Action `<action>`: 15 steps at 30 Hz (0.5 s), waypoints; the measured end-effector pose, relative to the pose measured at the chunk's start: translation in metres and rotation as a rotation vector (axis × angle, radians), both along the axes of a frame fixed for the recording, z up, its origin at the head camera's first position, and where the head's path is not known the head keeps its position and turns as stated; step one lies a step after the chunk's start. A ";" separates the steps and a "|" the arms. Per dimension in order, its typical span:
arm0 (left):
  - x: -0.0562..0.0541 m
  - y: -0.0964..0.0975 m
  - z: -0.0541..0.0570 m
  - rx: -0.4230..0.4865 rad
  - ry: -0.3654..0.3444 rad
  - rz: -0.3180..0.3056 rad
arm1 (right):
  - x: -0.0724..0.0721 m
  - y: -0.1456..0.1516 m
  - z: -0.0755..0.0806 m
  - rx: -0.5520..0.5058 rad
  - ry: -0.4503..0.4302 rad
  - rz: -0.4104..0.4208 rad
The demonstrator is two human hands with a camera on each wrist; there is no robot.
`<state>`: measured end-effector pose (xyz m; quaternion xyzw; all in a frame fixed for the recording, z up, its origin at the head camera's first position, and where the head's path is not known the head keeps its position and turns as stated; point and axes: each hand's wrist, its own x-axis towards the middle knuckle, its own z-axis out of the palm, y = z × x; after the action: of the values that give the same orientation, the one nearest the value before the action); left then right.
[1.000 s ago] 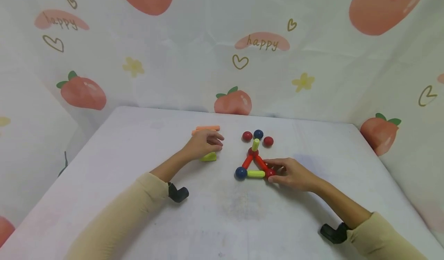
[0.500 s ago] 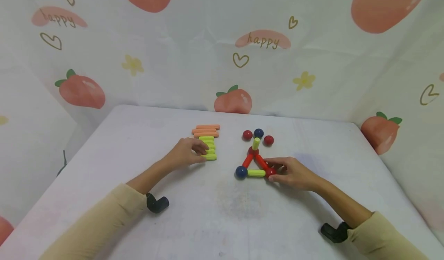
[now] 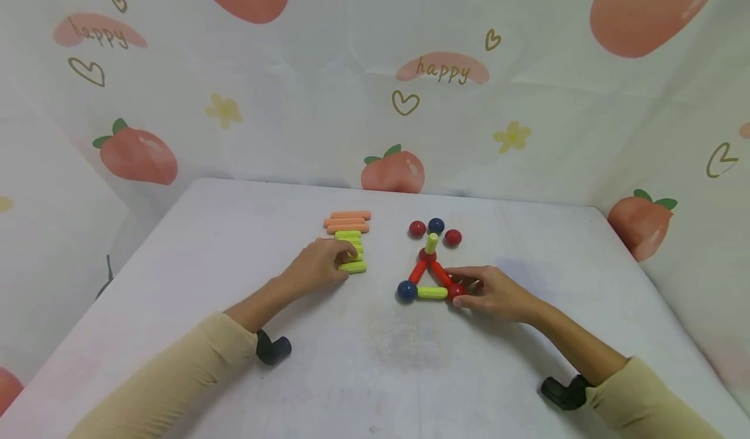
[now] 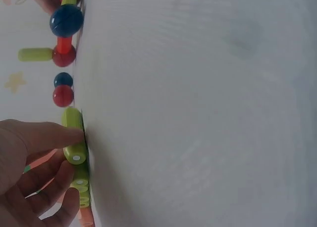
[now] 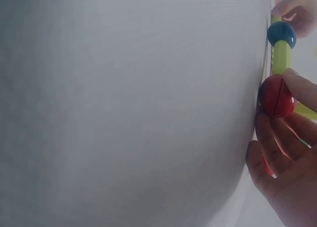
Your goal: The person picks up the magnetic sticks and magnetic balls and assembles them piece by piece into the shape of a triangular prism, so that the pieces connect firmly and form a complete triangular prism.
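Observation:
My left hand (image 3: 319, 264) pinches the nearest yellow-green rod (image 4: 74, 142) between thumb and fingers; the index finger is mostly hidden behind the rod. Several more yellow-green rods (image 3: 348, 234) lie in a row just beyond it. With thumb and fingers, my right hand (image 3: 495, 294) grips a red ball (image 5: 276, 95), one corner of a flat triangle. A dark blue ball (image 3: 407, 290) forms the left corner, joined to the gripped ball by a yellow-green rod (image 3: 432, 292). Two red rods (image 3: 418, 271) run to the far red ball, from which a yellow-green rod (image 3: 431, 243) stands upright.
Behind the triangle lie two loose red balls (image 3: 453, 238) and a dark blue ball (image 3: 436, 225). Three orange rods (image 3: 347, 221) lie beyond the yellow-green ones on the white table (image 3: 375, 374). A printed cloth (image 3: 316, 87) hangs behind the table's far edge.
My left hand has drawn back to the left and toward me from over the rods, then closed on the nearest yellow-green one. The right hand and the triangle have stayed in place.

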<state>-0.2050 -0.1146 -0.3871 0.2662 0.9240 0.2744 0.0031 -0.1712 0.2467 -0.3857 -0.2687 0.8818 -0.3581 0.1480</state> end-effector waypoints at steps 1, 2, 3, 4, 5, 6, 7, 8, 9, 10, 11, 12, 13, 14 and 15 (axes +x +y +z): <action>0.000 0.001 0.000 0.009 -0.005 -0.002 | 0.000 0.000 0.000 0.000 -0.001 0.000; 0.000 0.001 -0.001 0.016 -0.007 -0.009 | 0.000 0.000 0.000 0.002 -0.003 0.000; 0.000 0.002 -0.001 0.028 -0.015 -0.014 | 0.000 0.000 0.000 0.001 -0.004 0.001; 0.000 0.003 -0.002 0.044 -0.024 -0.023 | 0.000 0.000 0.000 0.002 -0.005 0.001; -0.001 0.005 -0.002 0.062 -0.034 -0.035 | 0.000 0.000 0.000 0.001 -0.006 0.001; -0.001 0.006 -0.002 0.083 -0.043 -0.054 | 0.000 0.000 0.000 0.000 -0.007 0.001; -0.002 0.008 -0.003 0.108 -0.057 -0.072 | 0.000 0.000 0.001 0.000 -0.007 0.001; -0.003 0.010 -0.003 0.134 -0.071 -0.092 | 0.000 0.000 0.001 -0.001 -0.006 0.001; -0.003 0.012 -0.003 0.167 -0.091 -0.112 | 0.000 0.000 0.001 -0.002 -0.006 0.001; -0.002 0.015 -0.003 0.199 -0.108 -0.137 | 0.000 0.000 0.001 -0.001 -0.006 0.000; -0.002 0.018 -0.003 0.230 -0.130 -0.160 | 0.000 0.000 0.001 0.000 -0.006 -0.001; -0.001 0.021 -0.002 0.266 -0.155 -0.179 | 0.000 0.000 0.001 0.002 -0.006 -0.001; 0.000 0.025 -0.001 0.300 -0.182 -0.193 | 0.000 0.000 0.001 0.003 -0.006 -0.002; 0.001 0.029 -0.001 0.336 -0.204 -0.211 | 0.000 -0.001 0.001 0.005 -0.008 -0.004; 0.002 0.033 0.000 0.370 -0.225 -0.233 | 0.000 -0.001 0.001 0.007 -0.010 -0.005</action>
<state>-0.2030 -0.0820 -0.3871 0.3347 0.8149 0.4648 0.0886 -0.1712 0.2461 -0.3849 -0.2641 0.8830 -0.3569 0.1522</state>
